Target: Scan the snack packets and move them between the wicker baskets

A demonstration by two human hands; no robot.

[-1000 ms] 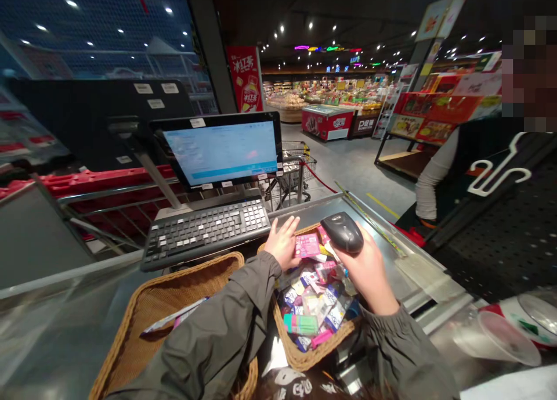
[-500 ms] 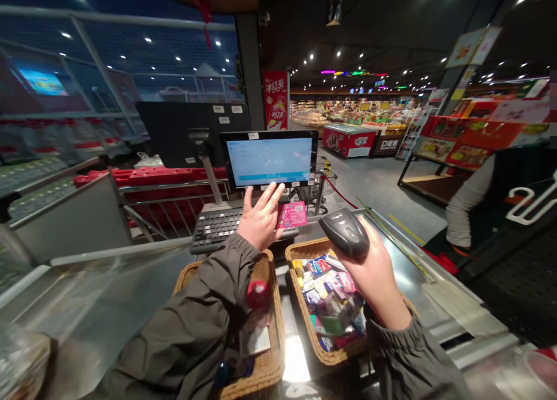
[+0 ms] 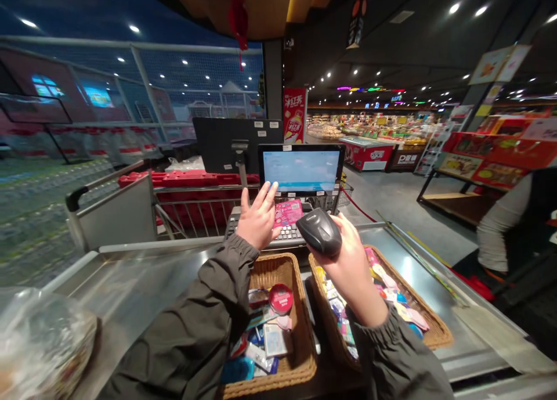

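My right hand (image 3: 348,255) is wrapped round a black barcode scanner (image 3: 321,231), its head tilted toward a pink packet (image 3: 288,212). The packet has a printed label and is pinched at my left hand (image 3: 257,217), near the thumb, while several fingers stretch upward. Behind the hands stands a lit touchscreen monitor (image 3: 302,170), with a keyboard (image 3: 287,233) partly hidden below it. Under my left forearm is a wicker basket (image 3: 304,330) of small goods, among them a round red-lidded tub (image 3: 281,298). A second wicker basket (image 3: 441,333) of small packets lies under my right forearm.
A metal counter (image 3: 126,289) runs beneath everything. At the near left sits a clear plastic bag (image 3: 47,324). Another dark monitor (image 3: 217,144) stands behind on a pole, before a metal railing (image 3: 195,205). On the right, a person's sleeve (image 3: 498,226) shows beside a shelf of red boxes (image 3: 467,144).
The view has turned left and up, so the screens sit further right. The scanner has come closer to the pink packet, and more of the left basket's contents shows.
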